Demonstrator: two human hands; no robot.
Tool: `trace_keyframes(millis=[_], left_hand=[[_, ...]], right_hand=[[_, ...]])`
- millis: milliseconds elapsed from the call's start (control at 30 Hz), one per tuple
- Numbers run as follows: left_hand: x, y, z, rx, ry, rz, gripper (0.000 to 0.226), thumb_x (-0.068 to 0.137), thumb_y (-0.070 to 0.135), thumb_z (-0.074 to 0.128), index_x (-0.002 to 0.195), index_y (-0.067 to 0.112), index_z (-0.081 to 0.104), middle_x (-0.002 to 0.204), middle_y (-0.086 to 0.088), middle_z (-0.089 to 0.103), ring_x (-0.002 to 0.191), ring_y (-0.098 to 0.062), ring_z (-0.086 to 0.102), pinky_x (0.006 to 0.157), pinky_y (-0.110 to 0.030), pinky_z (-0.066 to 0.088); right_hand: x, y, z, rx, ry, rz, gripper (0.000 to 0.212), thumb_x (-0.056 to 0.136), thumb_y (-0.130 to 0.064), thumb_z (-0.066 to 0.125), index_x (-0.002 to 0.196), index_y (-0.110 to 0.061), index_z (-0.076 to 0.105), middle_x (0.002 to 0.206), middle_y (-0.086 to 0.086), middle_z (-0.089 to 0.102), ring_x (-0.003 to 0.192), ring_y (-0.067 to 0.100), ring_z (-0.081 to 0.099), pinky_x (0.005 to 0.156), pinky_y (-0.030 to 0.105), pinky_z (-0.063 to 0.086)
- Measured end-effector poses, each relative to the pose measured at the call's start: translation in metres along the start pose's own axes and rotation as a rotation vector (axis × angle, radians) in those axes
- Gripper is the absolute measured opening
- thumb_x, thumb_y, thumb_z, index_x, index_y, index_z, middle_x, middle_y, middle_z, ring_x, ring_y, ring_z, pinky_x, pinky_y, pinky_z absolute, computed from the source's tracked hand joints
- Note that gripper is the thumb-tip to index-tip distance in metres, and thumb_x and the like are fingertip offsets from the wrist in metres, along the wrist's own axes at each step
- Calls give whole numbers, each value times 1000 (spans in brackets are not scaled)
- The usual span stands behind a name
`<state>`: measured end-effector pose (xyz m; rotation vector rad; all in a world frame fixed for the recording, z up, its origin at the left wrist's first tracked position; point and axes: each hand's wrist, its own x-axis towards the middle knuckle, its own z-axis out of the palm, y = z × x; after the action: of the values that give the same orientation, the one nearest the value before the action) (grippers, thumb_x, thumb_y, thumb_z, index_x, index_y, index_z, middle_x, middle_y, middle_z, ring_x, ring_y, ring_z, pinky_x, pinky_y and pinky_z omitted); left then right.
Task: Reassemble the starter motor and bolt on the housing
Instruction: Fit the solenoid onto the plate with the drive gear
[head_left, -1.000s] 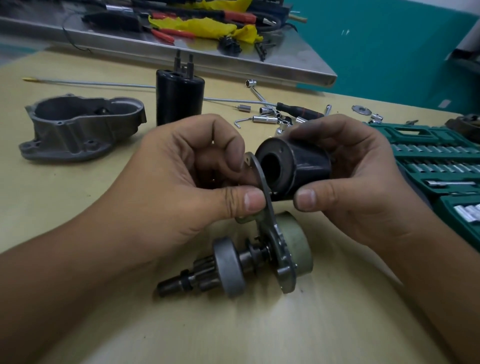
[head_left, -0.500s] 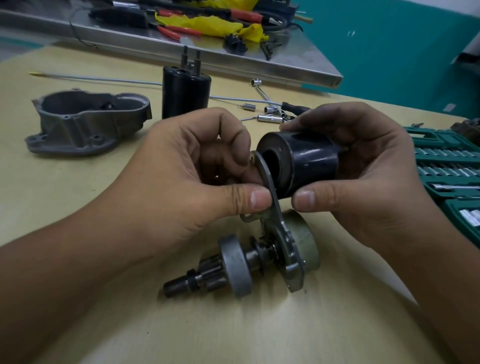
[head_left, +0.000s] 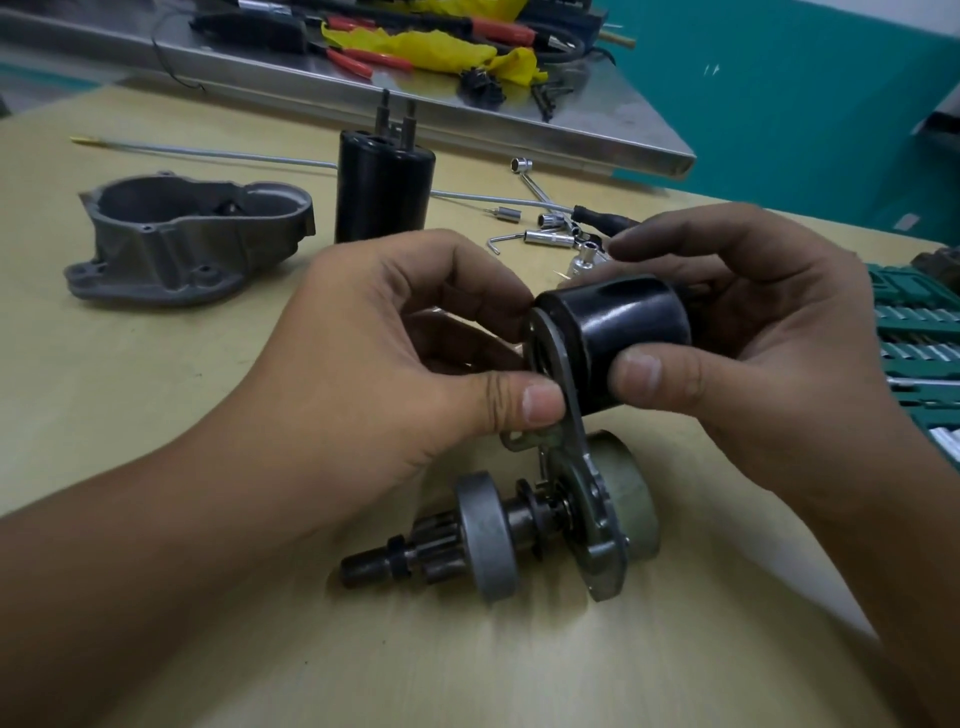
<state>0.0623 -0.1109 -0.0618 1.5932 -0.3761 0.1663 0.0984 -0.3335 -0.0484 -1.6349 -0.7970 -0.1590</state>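
Observation:
My right hand (head_left: 769, 332) grips a short black cylinder (head_left: 623, 322), its open end pressed flat against the upper part of a grey metal bracket plate (head_left: 582, 467). My left hand (head_left: 405, 353) pinches that plate's upper end between thumb and fingers. The plate's lower end carries the pinion shaft assembly (head_left: 478, 540) with a pale green disc (head_left: 631, 499) behind it, resting on the table. A grey cast housing (head_left: 187, 244) lies at the far left. A tall black motor body (head_left: 384, 192) with two terminals stands behind my hands.
Loose sockets, a hex key and a ratchet handle (head_left: 550, 228) lie behind my hands. A green socket set case (head_left: 914, 343) sits at the right edge. A thin metal rod (head_left: 208, 156) crosses the table. A steel tray (head_left: 467, 98) with pliers and yellow cloth is at the back.
The black cylinder has closed up against the bracket plate; its open end, visible before, is now covered. Both hands shifted slightly.

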Motion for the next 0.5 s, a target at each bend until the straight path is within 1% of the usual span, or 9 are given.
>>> trace_keyframes(millis=[67,133,200,300,333,367,400,433,500], left_hand=[[-1,0,1,-6,11,10,43,54,14,93,93,13,73,89,-7,78,77,-21,78,66,-27,61],[-2,0,2,-3,10,19,42,55,15,92,93,14,73,90,-6,78,80,-21,78,68,-29,62],[-1,-1,3,12,20,25,43,56,17,92,95,15,74,89,-5,78,83,-22,78,70,-34,64],[-1,-3,2,24,34,25,44,57,16,92,97,14,74,90,-6,79,86,-24,78,73,-41,65],[-1,-4,2,27,36,24,43,57,15,91,97,14,74,90,-6,79,86,-24,78,72,-41,65],[-1,-4,2,30,35,23,43,58,14,91,97,14,74,90,-5,79,86,-23,78,72,-40,65],[-1,-4,2,36,33,23,42,59,14,91,97,15,74,90,-5,79,86,-22,77,72,-39,65],[-1,-5,3,42,33,22,42,59,14,90,98,15,74,90,-4,79,86,-21,77,71,-39,65],[-2,-5,4,49,43,21,42,60,14,90,98,16,75,91,-4,79,86,-21,77,72,-42,65]], right_hand=[[0,-2,3,-22,22,24,52,77,-42,84,116,-16,63,105,7,77,91,32,76,67,41,64],[0,-4,7,-52,43,51,47,79,-47,80,112,-18,64,98,5,76,82,30,76,52,46,61],[-2,-4,9,-111,73,51,40,82,-51,73,106,-19,66,93,5,74,73,26,74,45,53,55],[-2,-2,10,-72,68,105,40,79,-58,73,97,-22,74,94,13,71,73,41,71,43,65,47],[-2,-2,7,-17,42,150,40,75,-58,78,96,-23,77,96,15,71,76,47,70,46,70,48],[-1,-2,3,37,-3,202,41,69,-52,86,98,-24,78,99,17,72,79,52,69,53,73,51],[-1,-3,-2,76,-56,251,45,63,-40,93,102,-21,79,103,18,73,82,55,68,59,71,54],[-1,-4,-7,99,-107,287,50,60,-25,93,107,-19,78,106,20,72,86,55,67,63,64,58],[-2,-5,-12,123,-163,314,55,58,-9,87,111,-18,77,109,18,73,88,45,72,66,48,62]])
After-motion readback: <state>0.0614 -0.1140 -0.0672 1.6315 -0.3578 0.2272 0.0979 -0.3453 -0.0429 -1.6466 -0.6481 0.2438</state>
